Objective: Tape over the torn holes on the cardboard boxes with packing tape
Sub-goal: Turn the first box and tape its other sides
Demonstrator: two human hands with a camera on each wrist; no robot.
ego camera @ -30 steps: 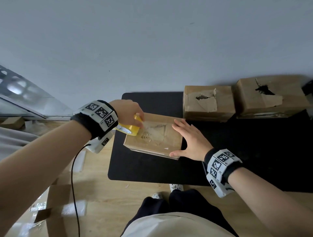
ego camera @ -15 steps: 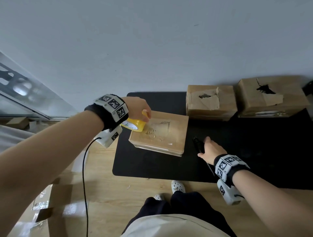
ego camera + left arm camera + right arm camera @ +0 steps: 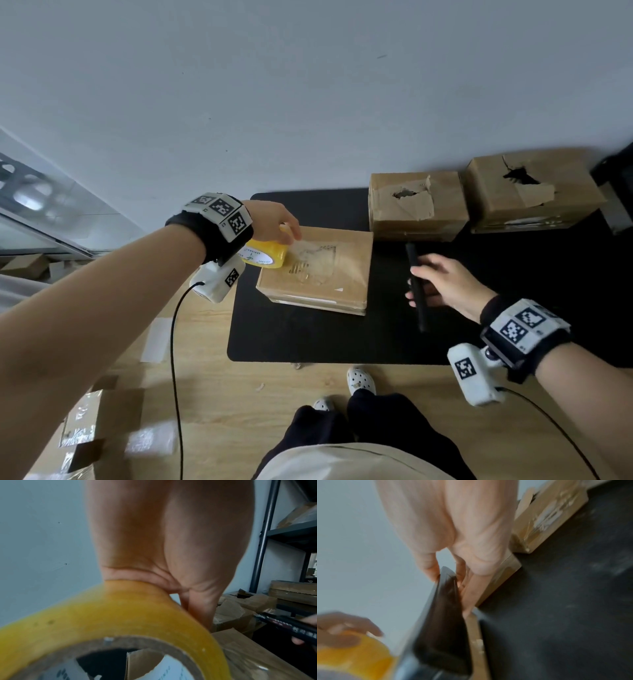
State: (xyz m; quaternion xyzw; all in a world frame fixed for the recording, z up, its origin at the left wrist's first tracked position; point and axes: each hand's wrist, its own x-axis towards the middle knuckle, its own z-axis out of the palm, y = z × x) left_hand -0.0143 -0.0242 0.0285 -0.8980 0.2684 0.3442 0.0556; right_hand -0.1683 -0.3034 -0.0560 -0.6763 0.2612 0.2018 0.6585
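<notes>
1. The left hand [image 3: 274, 221] grips the yellow roll of packing tape [image 3: 264, 253] at the flat brown cardboard box's [image 3: 318, 270] 9 o'clock edge.
2. The right hand [image 3: 445, 286] pinches a slim black cutter [image 3: 417, 284] (blade unseen) at 3 o'clock.
3. Keep the tape taut; cut beside the roll.

1. A black mat [image 3: 308, 339] lies on the wooden floor [image 3: 219, 411] against the wall
2. 3 cardboard boxes rest on the mat: the taped box [image 3: 346, 274] nearest, 2 torn boxes [image 3: 445, 212] [image 3: 568, 192] behind
3. Flattened cardboard [image 3: 85, 431] lies on the floor at left
</notes>
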